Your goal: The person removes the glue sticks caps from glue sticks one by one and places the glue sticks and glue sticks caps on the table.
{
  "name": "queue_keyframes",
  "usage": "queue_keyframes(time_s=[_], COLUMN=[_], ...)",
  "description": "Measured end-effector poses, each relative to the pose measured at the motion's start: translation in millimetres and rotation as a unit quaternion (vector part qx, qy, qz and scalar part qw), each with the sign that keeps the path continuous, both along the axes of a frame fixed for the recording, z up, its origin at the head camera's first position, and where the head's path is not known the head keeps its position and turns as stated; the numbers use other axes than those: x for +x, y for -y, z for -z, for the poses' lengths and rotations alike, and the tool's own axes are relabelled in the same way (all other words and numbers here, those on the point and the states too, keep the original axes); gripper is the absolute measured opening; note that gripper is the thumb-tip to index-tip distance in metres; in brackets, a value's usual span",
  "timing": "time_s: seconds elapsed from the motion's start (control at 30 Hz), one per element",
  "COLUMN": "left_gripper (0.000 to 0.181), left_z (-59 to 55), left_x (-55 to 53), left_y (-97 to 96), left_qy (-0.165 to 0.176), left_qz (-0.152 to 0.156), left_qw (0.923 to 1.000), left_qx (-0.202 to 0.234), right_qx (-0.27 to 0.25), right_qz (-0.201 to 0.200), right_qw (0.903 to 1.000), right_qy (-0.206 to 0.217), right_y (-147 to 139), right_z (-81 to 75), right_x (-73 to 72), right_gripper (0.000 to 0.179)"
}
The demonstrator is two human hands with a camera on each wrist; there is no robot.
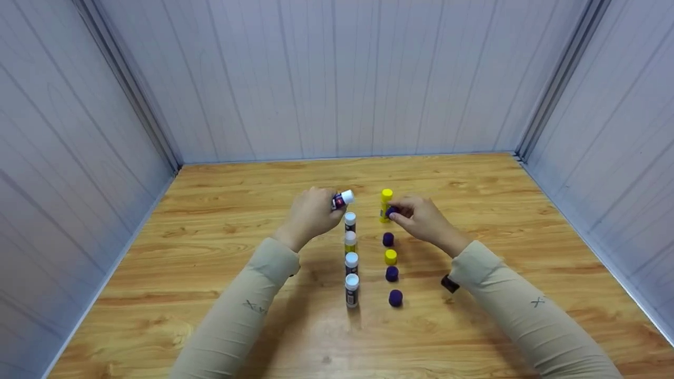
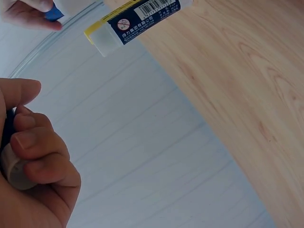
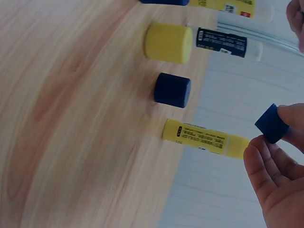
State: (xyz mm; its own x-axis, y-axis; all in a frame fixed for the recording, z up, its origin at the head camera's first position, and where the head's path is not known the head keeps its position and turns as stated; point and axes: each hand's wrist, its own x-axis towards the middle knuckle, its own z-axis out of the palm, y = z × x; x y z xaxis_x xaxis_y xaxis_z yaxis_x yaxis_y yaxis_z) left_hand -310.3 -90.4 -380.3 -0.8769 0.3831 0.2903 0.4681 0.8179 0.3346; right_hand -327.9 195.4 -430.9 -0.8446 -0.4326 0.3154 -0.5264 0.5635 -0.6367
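Note:
My left hand (image 1: 315,215) grips a dark-labelled glue stick (image 1: 342,199) with a white end, tilted above the table. In the left wrist view its fingers curl round the stick, which is mostly hidden. My right hand (image 1: 421,220) pinches a dark blue cap (image 3: 272,124) between thumb and fingertips. Just behind that cap, a capped yellow glue stick (image 1: 386,196) stands upright. Several uncapped glue sticks (image 1: 352,289) with white tops stand in a row between my arms; one has a yellow label. To their right lie three dark blue caps (image 1: 395,298) and a yellow cap (image 1: 390,257).
The wood-grain table (image 1: 221,210) is bounded by pale panel walls (image 1: 337,79) at the back and both sides. A small black object (image 1: 450,283) shows beside the right sleeve cuff.

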Motion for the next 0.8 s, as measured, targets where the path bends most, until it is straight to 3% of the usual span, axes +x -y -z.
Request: queue_keyframes(time_s=[0.13,0.4,0.5,0.8], left_gripper=[0.029,0.028,0.029,0.030], left_z=[2.1,4.8,5.1,7.1], left_x=[-0.6,-0.9,-0.2,1.2], left_y=[1.1,2.9,4.0,4.1], left_qy=[0.046,0.114,0.123,0.125], left_qz=[0.018,0.047,0.049,0.047], left_qw=[0.9966,0.9752,0.9699,0.9687], left_qx=[0.066,0.184,0.205,0.209], right_qx=[0.028,0.058,0.072,0.103], right_qz=[0.008,0.046,0.056,0.091], right_qw=[0.9996,0.9973,0.9958,0.9884], right_qy=[0.005,-0.003,0.001,0.064], right_y=[4.1,13.9,17.4,26.5], right_z=[5.7,18.1,21.5,27.7], right_x=[-2.4,-10.1,-13.3,-18.4], right_gripper=[0.029,0.012,0.010,0.009])
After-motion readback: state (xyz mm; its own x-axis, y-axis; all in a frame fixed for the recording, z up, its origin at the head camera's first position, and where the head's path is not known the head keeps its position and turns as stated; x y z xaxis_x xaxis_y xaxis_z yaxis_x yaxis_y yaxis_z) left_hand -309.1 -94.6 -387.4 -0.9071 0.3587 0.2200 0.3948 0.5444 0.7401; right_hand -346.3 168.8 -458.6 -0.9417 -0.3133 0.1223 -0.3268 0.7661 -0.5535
